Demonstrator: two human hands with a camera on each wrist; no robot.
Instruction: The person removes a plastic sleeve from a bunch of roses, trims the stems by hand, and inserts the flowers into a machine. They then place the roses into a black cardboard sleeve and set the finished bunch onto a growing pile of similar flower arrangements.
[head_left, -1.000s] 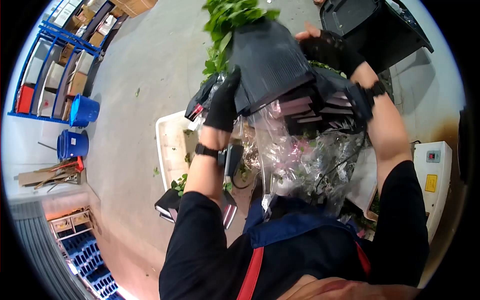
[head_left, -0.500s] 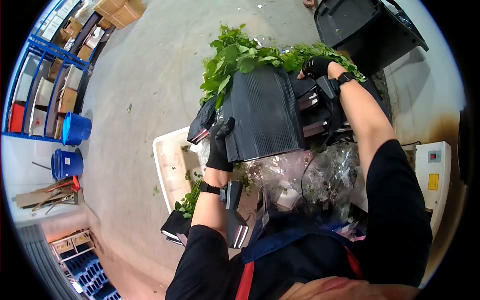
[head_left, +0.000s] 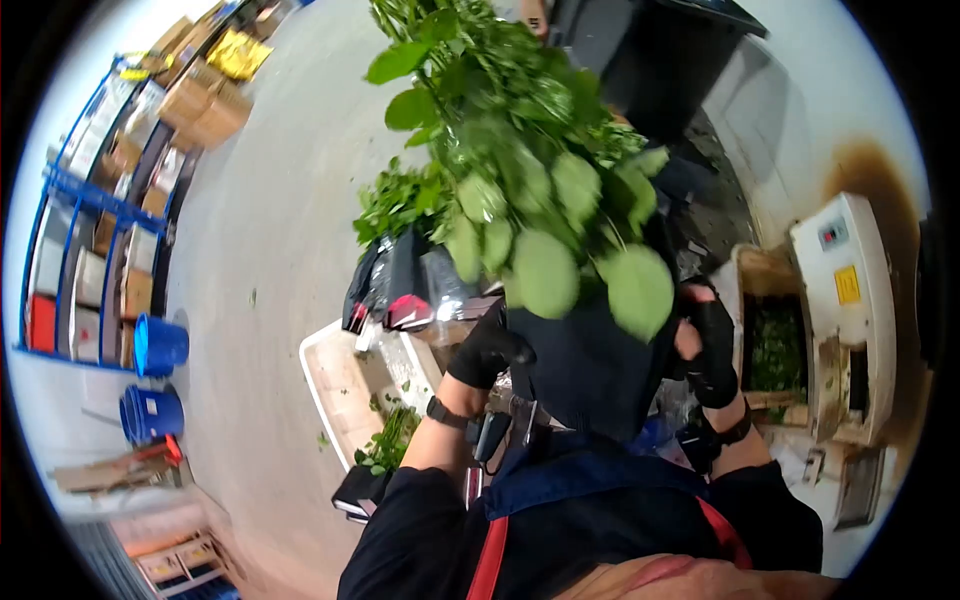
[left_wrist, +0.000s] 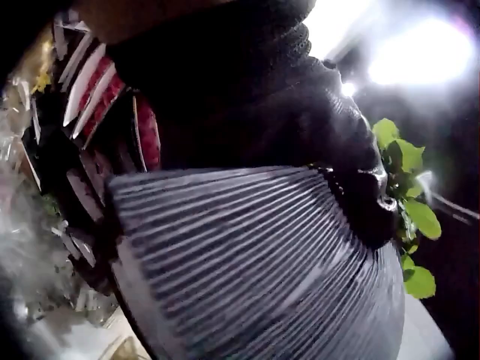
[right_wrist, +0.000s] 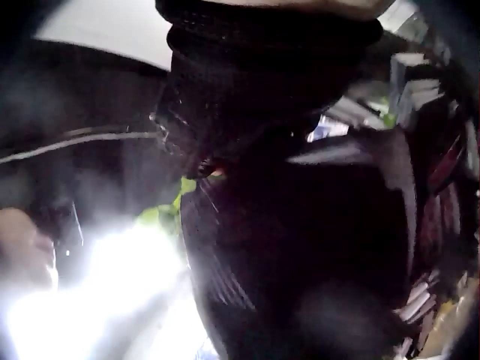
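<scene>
A black ribbed wrapper holds a big bunch of green leafy stems, lifted close in front of my chest. My gloved left hand grips the wrapper's left side, and the left wrist view shows the glove curled over the ribbed sleeve. On the wrapper's right side, my gloved right hand holds it; its glove fills the blurred right wrist view against the dark wrapper. The leaves hide much of the bunch's base.
More black sleeved bunches lie on a white tray at left. A white machine with green cuttings in a box stands at right. A black bin is behind. Blue buckets and shelving stand far left.
The wrapped bunch has been pulled from the pile and raised upright toward my chest, leaves now towards the camera. Both hands came in closer, and my view has swung right towards the white machine.
</scene>
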